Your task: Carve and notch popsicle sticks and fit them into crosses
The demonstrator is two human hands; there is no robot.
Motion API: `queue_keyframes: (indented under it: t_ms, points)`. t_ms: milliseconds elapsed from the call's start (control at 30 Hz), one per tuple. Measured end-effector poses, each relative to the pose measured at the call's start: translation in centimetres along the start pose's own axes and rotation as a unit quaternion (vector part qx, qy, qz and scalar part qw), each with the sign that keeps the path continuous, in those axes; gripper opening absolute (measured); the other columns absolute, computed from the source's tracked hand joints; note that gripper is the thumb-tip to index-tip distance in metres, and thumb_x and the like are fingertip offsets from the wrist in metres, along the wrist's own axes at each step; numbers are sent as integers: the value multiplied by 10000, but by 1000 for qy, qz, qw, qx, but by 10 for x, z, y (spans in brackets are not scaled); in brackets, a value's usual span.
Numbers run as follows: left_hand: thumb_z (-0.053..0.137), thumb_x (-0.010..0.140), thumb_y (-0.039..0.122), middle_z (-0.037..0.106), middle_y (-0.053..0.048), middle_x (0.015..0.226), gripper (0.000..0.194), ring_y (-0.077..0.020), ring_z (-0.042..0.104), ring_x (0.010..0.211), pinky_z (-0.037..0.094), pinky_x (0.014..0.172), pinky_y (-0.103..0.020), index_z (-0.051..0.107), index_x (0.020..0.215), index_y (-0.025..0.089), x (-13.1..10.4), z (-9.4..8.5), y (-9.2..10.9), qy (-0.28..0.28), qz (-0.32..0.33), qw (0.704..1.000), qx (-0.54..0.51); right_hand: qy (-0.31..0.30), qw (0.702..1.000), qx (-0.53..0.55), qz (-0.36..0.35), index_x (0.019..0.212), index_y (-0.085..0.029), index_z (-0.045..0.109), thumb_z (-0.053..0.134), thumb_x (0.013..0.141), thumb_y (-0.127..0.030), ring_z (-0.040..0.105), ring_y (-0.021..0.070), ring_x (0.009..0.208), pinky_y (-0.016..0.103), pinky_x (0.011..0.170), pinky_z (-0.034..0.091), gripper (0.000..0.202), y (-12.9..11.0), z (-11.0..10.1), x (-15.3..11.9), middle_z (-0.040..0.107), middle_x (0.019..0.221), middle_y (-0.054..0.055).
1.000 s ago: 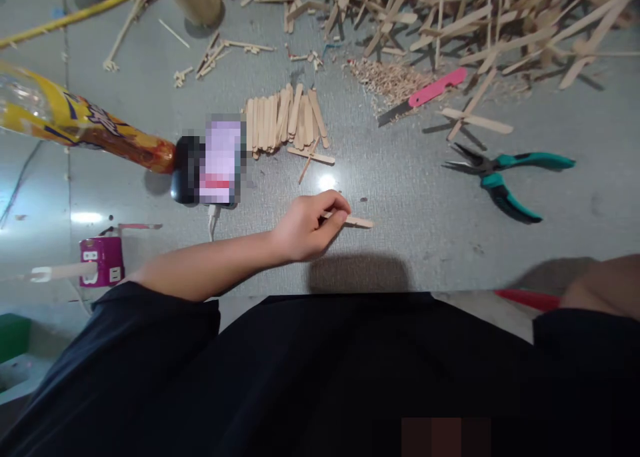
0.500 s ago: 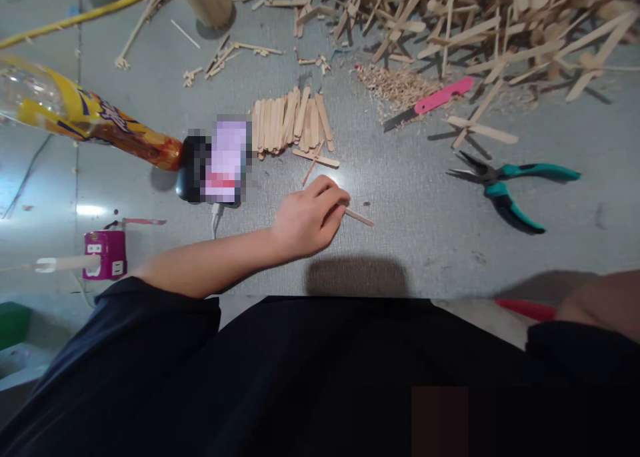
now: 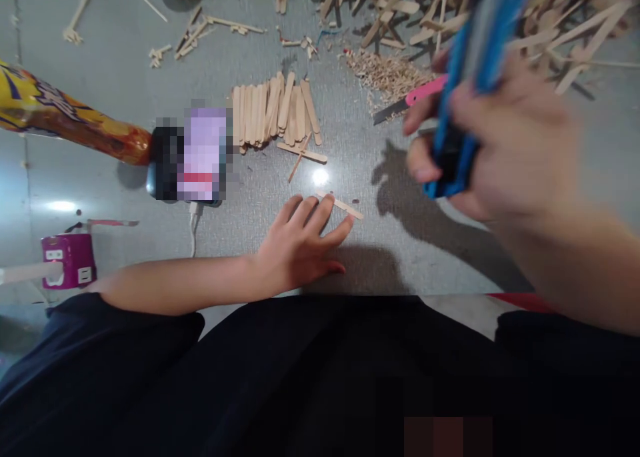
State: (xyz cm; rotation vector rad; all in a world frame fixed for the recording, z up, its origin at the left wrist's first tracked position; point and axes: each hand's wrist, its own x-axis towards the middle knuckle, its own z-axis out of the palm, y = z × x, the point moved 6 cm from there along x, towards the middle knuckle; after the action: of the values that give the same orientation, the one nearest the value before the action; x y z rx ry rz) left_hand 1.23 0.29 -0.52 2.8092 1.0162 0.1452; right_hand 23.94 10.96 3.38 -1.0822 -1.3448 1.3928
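Note:
My left hand (image 3: 310, 237) lies on the grey tabletop (image 3: 280, 227) with its fingers spread. Its fingertips touch a short wooden craft stick (image 3: 345, 208), which lies flat and slants down to the right. Raised close to the camera, my right hand (image 3: 520, 137) is wrapped around a blue tool (image 3: 450, 137) with a grey metal strip along its middle and a black lower part. It looks like a utility knife, but its upper end is blurred. Two crossed sticks (image 3: 305, 153) lie above my left hand, beside a row of craft sticks (image 3: 265, 113).
Behind my right hand lies a pink-handled saw (image 3: 393, 110) by a heap of wood shavings (image 3: 387, 73). Joined sticks (image 3: 385, 10) crowd the back right. At left are a phone (image 3: 203, 153), a bottle (image 3: 75, 113) and a purple power socket (image 3: 70, 257).
My right hand has come into view from the right, holding the blue tool over where the pliers showed. My left hand has opened from its pinch on the stick. The view has shifted slightly.

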Motion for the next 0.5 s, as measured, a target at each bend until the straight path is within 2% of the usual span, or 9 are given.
queue_keyframes:
  t_ms: [67, 100, 167, 267, 300, 367, 433, 500]
  points:
    - [952, 918, 653, 600, -316, 1750, 929, -528, 627, 1570, 486, 1309, -772, 619, 1684, 247, 1, 3, -6, 8, -13, 1000, -11, -10, 1000, 7, 10, 1603, -381, 433, 863, 1040, -366, 683, 154, 564, 295, 461, 580, 709, 19, 7, 2, 806, 1063, -53]
    - [948, 919, 663, 582, -312, 1769, 942, -543, 585, 1625, 452, 1337, -796, 608, 1698, 257, 2, 4, -10, 11, -21, 1000, -17, -25, 999, 2, 20, 1671, -442, 333, 887, 1015, -355, 714, 162, 567, 308, 448, 589, 863, 29, 11, 2, 819, 1125, -60]
    - [943, 923, 669, 535, -304, 1810, 965, -575, 502, 1704, 414, 1363, -824, 584, 1731, 284, 4, 6, -15, 14, -32, 999, -35, -27, 1000, -13, 3, 1655, -473, 382, 841, 1069, -463, 772, 174, 619, 326, 459, 614, 745, 42, 15, -1, 815, 1204, -40]
    - [948, 924, 657, 503, -289, 1828, 988, -605, 447, 1741, 425, 1363, -823, 556, 1770, 331, 6, 8, -20, 10, -30, 997, -64, -38, 999, 5, -31, 1418, -424, 602, 802, 1069, -611, 836, 202, 729, 329, 519, 644, 443, 53, 12, -6, 818, 1200, -19]
    - [952, 918, 663, 504, -288, 1822, 999, -612, 437, 1746, 427, 1365, -821, 556, 1774, 332, 7, 9, -21, 11, -26, 997, -70, -48, 998, 19, -35, 1382, -416, 620, 803, 1050, -650, 866, 231, 800, 355, 576, 679, 445, 55, 11, -6, 829, 1194, -13]
    - [961, 898, 693, 506, -286, 1816, 1029, -612, 428, 1752, 420, 1376, -811, 565, 1773, 325, 8, 11, -22, 19, -19, 997, -78, -83, 995, 53, -25, 1409, -431, 618, 855, 972, -694, 904, 312, 1078, 472, 800, 759, 563, 59, 10, -7, 854, 1297, 12]
    - [960, 884, 727, 481, -266, 1844, 1051, -598, 417, 1764, 398, 1399, -797, 564, 1776, 338, 8, 13, -25, 26, -17, 996, -84, -130, 989, 66, -4, 1505, -468, 584, 930, 882, -695, 804, 369, 1430, 609, 1076, 725, 748, 63, 13, -8, 802, 1547, 31]
    - [946, 875, 771, 426, -239, 1897, 1084, -584, 397, 1781, 370, 1422, -788, 541, 1794, 364, 8, 16, -26, 30, -17, 995, -90, -170, 984, 55, -10, 1582, -506, 549, 977, 855, -628, 658, 366, 1629, 660, 1223, 646, 852, 63, 18, -12, 677, 1747, 21]
